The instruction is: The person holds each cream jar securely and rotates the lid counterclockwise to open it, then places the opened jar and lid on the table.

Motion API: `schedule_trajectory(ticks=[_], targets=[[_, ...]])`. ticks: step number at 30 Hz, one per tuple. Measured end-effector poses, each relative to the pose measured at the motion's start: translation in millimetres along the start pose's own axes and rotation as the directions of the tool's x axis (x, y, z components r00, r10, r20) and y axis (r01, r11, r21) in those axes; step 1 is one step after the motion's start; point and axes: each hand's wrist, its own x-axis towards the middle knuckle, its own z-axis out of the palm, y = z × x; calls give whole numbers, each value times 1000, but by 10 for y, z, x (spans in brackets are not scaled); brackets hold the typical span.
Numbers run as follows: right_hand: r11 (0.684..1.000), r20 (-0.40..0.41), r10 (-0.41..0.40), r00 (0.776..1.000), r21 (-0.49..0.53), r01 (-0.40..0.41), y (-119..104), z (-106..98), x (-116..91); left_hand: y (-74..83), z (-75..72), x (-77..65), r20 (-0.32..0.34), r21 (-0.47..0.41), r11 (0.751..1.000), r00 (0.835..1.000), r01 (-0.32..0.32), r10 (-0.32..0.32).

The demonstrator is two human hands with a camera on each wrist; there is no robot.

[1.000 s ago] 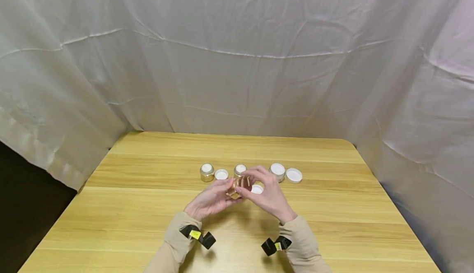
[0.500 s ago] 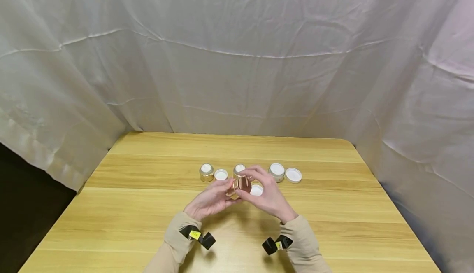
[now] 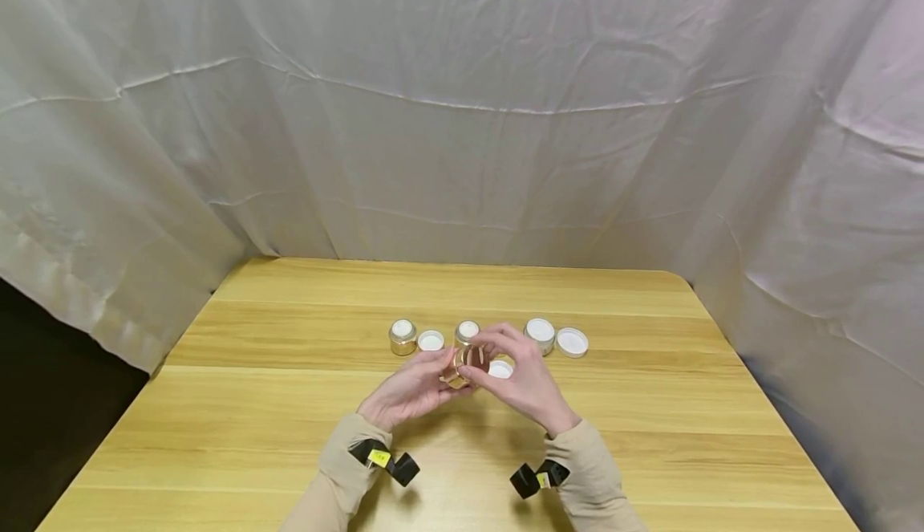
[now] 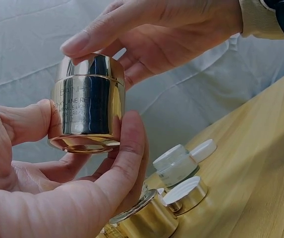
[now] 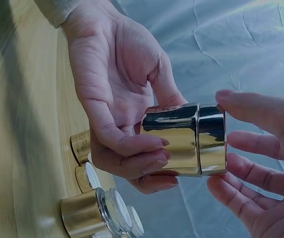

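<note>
My left hand (image 3: 415, 387) grips the body of a shiny gold cream jar (image 4: 85, 111), raised above the table and tilted. The jar's gold lid (image 5: 212, 141) sits on it, with a thin seam between the two. Around the lid's edge curl the thumb and fingers of my right hand (image 3: 523, 375). Small printed lettering shows on the jar's side in the left wrist view. Behind the hands, an uncapped gold jar (image 3: 468, 331) is partly hidden. A white-lined lid (image 3: 500, 369) lies close to my right hand.
At the left stands another uncapped jar (image 3: 403, 338), with an upturned lid (image 3: 431, 341) beside it. To the right are a wider uncapped jar (image 3: 540, 335) and its neighbouring upturned lid (image 3: 573, 343). A grey curtain (image 3: 462, 155) encloses the wooden table (image 3: 289, 404).
The right thumb and fingers have shifted slightly around the lid, spreading apart half a second ago and closing in again now. The left hand keeps the jar in nearly the same place.
</note>
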Motion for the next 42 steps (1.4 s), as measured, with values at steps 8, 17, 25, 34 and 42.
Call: schedule_trajectory(ticks=[8,17,25,34,42], targets=[[1000,66,-27,997,11,27,-26,-42,-2,3,8,5,-21,9,1000,1000,3,-3],[999,30,25,999,23,-26,-27,-35,1,7,3,2,15,-1,1000,1000,-6,6],[1000,-4,31,1000,6,-31,-47,-6,5,8,5,-4,27,-10,1000,1000,-7,8],[999,22,-19,1000,-27,20,-53,1,2,12,7,0,15,13,1000,1000,-6,6],[1000,34,-16,999,-25,17,-49,-13,1,12,6,3,5,16,1000,1000,-6,6]])
